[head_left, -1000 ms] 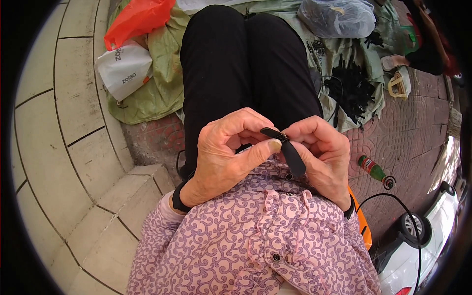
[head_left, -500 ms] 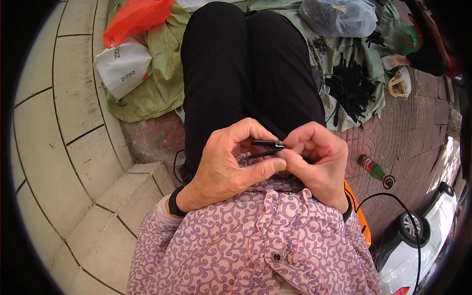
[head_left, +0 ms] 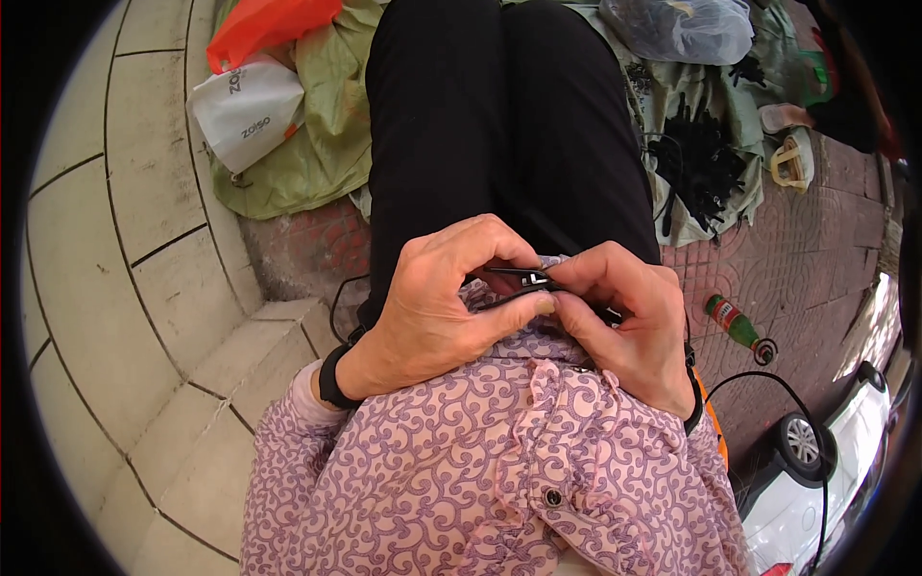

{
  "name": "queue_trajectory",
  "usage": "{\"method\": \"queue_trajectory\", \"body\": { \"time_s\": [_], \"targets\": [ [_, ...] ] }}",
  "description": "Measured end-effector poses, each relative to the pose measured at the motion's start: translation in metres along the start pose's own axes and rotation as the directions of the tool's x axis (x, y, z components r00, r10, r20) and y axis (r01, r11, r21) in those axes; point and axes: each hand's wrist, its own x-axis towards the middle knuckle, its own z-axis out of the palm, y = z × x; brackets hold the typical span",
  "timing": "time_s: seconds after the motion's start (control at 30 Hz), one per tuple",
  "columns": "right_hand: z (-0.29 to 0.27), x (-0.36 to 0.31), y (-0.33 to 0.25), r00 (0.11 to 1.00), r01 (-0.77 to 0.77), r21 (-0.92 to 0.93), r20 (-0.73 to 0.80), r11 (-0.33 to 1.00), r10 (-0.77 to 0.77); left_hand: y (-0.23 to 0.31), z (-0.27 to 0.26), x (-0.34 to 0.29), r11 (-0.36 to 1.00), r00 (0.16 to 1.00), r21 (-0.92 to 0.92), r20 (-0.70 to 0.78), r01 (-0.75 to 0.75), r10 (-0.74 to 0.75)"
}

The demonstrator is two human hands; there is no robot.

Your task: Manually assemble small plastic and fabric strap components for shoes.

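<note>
Above my lap, both hands meet around a small black piece (head_left: 531, 279) with a pale, shiny bit at its middle. Its exact kind is hard to make out, and its ends are partly hidden by my fingers. My left hand (head_left: 437, 307) pinches it from the left, thumb below and forefinger above. From the right, my right hand (head_left: 629, 322) grips its other end between thumb and forefinger. A dark strip seems to run up from the hands, but it blends with my black trousers (head_left: 432, 134).
Many black strips (head_left: 701, 168) lie heaped on a pale green sheet at right, below a clear plastic bag (head_left: 677, 29). A green bottle (head_left: 732, 322) lies on the paving. White and red bags (head_left: 252, 110) rest at left beside tiled steps (head_left: 206, 365). Another person's foot (head_left: 783, 117) shows at far right.
The black piece has tilted, so its shiny bit shows more between my fingertips. Both hands keep their pinch. The whole view has shifted slightly.
</note>
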Motion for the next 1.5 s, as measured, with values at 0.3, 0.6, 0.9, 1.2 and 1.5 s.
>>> {"method": "queue_trajectory", "body": {
  "time_s": [0.3, 0.6, 0.9, 1.2, 1.5],
  "targets": [
    [0.0, -0.001, 0.001, 0.992, 0.104, -0.186, -0.055, 0.977, -0.116, -0.001, 0.0, 0.001, 0.988, 0.996, 0.127, 0.014, -0.091, 0.09],
    [0.0, -0.001, -0.002, 0.99, 0.139, -0.192, -0.001, 0.972, -0.142, -0.003, 0.003, 0.001, 0.974, 0.992, 0.189, 0.06, -0.122, 0.113],
    [-0.005, -0.01, -0.008, 0.975, 0.217, -0.118, 0.078, 0.969, -0.209, 0.009, -0.003, -0.013, 0.992, 0.993, 0.065, 0.052, -0.111, 0.107],
    [-0.012, -0.009, -0.001, 0.979, -0.192, 0.159, 0.102, 0.968, 0.177, 0.003, 0.0, -0.007, 0.965, 0.97, 0.12, -0.035, -0.233, 0.239],
    [-0.016, -0.002, 0.006, 0.897, -0.43, 0.518, 0.338, 0.739, 0.285, 0.006, -0.009, -0.01, 0.902, 0.955, -0.322, 0.163, 0.287, -0.246]
  ]
}}
